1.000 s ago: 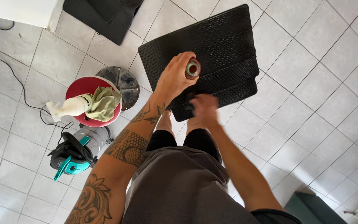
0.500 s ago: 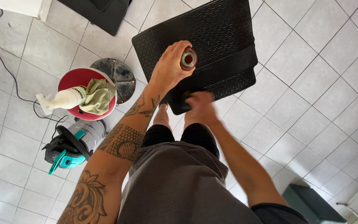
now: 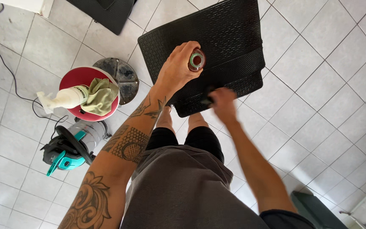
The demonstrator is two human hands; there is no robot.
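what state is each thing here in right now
black floor mat: flat on the tiles
bottle: held over the mat in the left hand
right hand: blurred, at the mat's near edge, on something small and dark
spray bottle: lying on the red bucket
green cloth: crumpled on the bucket
vacuum cleaner: standing on the floor

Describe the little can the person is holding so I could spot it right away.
Find the big black ribbed floor mat on the white tiled floor. Over its near edge the tattooed left hand grips a small round can, seen end-on. Its reddish top with a green ring sets it apart from the white spray bottle lying on the red bucket.
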